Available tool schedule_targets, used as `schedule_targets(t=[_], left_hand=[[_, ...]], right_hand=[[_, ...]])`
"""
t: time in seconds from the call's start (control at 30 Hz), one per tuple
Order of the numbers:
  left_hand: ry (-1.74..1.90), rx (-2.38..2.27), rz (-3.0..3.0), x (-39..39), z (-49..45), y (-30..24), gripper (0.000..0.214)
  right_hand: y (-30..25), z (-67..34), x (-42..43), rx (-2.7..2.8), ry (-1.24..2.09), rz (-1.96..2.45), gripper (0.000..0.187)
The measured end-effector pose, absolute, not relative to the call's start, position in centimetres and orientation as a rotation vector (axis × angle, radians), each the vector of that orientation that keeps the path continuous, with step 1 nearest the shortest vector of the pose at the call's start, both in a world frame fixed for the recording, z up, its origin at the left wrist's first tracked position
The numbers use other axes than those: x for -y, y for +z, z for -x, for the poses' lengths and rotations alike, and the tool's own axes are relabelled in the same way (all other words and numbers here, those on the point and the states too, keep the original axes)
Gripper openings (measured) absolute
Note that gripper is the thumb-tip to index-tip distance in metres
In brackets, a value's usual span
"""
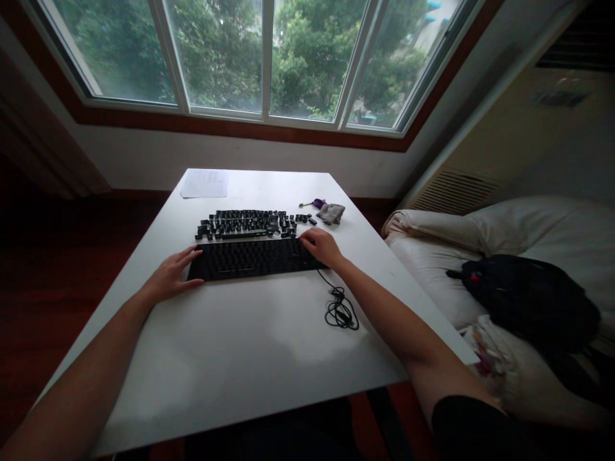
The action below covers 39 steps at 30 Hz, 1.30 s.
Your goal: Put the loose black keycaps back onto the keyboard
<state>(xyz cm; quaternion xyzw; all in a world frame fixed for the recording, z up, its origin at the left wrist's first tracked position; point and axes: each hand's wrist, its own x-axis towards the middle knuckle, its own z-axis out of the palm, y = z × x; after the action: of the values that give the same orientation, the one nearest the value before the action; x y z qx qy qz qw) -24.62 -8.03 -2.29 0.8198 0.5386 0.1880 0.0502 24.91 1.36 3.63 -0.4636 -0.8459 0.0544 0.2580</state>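
A black keyboard (250, 258) without its keycaps lies across the white table. My left hand (173, 276) holds its left end, with the thumb at the front corner and the fingers at the back corner. Over the right end, my right hand (321, 246) is closed with its fingertips together; anything in them is too small or hidden. Loose black keycaps (240, 221) stand in rows just behind the keyboard. Among them, near the right, is a small round clear item (274, 234). The keyboard's black cable (341, 311) lies coiled below my right wrist.
A grey cloth (331, 213) and a purple-handled brush (317, 203) lie at the back right of the white table (240, 358). Printed paper (205, 184) rests at the back left. On the right, a black bag (528, 301) sits on a pale sofa (432, 288).
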Motion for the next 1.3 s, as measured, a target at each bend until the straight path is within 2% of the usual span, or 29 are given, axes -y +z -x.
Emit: schedule_targets(t=[0.33, 0.83, 1.3], left_hand=[[0.589, -1.613, -2.484, 8.0, 24.8, -1.9, 0.084], [0.621, -1.605, -2.46, 7.9, 25.0, -2.0, 0.079], [0.608, -1.6, -2.476, 8.0, 24.9, -2.0, 0.078]], right_hand=[[4.2, -20.9, -7.4, 2.463, 0.069, 1.764, 0.021], [3.6, -20.0, -9.5, 2.588, 0.134, 1.802, 0.021], [4.1, -22.0, -9.3, 2.392, 0.219, 1.759, 0.017]])
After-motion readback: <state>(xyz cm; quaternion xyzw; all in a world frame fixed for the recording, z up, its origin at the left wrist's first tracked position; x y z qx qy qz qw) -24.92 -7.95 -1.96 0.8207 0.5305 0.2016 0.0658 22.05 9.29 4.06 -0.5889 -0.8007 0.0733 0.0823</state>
